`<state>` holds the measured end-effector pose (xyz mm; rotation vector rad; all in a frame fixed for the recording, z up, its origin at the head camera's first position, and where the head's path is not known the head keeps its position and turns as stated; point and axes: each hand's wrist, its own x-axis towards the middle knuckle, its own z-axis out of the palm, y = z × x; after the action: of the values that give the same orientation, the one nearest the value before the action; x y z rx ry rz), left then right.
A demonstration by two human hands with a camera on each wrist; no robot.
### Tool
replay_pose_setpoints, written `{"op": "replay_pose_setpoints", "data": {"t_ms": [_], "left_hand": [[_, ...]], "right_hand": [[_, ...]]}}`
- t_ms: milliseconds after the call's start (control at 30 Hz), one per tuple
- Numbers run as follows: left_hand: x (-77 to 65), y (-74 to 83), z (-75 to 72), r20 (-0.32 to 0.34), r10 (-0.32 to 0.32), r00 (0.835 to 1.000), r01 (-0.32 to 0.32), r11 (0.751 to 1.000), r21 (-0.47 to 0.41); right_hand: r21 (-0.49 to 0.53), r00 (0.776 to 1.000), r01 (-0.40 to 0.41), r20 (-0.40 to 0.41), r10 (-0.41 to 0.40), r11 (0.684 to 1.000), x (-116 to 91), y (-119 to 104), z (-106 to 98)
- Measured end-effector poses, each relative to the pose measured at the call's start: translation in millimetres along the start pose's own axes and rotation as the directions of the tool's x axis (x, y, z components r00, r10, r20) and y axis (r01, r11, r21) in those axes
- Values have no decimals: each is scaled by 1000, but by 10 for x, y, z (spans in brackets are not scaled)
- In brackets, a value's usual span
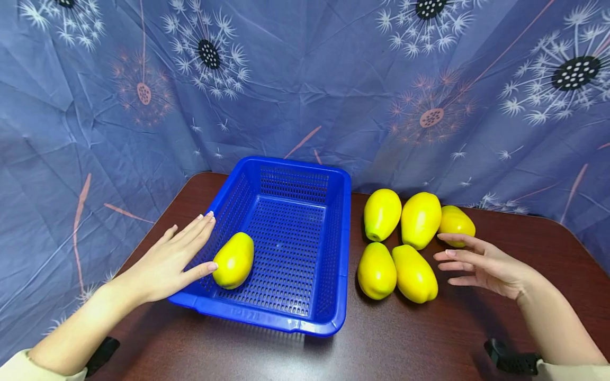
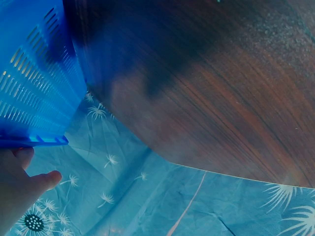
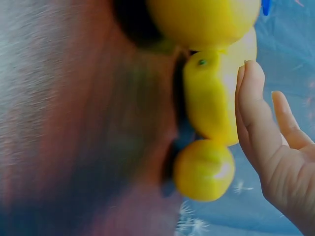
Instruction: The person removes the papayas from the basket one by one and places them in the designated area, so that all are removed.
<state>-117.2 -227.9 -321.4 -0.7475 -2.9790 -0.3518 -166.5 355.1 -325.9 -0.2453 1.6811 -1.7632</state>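
Note:
My left hand (image 1: 178, 256) lies flat over the left rim of a blue plastic basket (image 1: 344, 254), fingers straight and thumb stretched toward a yellow papaya (image 1: 233, 261) inside it. In the left wrist view, fingertips of the left hand (image 2: 24, 182) show right at the basket's rim (image 2: 34, 141). Over on the right, my right hand (image 1: 491, 264) hovers with fingers spread and nothing in its grasp. Beside it several papayas (image 1: 414, 274) lie grouped on the table; the rearmost right one (image 1: 455, 225) is partly hidden by the fingers. Papayas (image 3: 209, 98) also fill the middle of the right wrist view.
A dark brown wooden table (image 1: 405, 344) carries everything. Behind and to the left hangs a blue cloth (image 1: 305, 95) with dandelion prints, close to the table's back edge. The perforated basket stands left of the papaya group, a narrow gap between them.

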Motion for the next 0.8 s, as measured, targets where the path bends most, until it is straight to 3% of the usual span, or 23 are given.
{"op": "replay_pose_setpoints", "data": {"t_ms": [267,500,633,800], "left_hand": [[2,-13,18,-15,8,1000,-8,1000,14],[5,-2,-2,8,-7,1000,7,1000,3],[5,4,-13,9,-5,1000,5,1000,1],[1,-1,-8,2,0,1000,0,1000,-1]], "right_hand": [[23,998,61,14,-61,998,115,-261,103],[-129,992,12,-124,-28,992,357,-598,375],[-215,989,-18,-147,-14,976,522,-749,561],[-247,989,-22,-145,-15,969,753,-905,824]]}}
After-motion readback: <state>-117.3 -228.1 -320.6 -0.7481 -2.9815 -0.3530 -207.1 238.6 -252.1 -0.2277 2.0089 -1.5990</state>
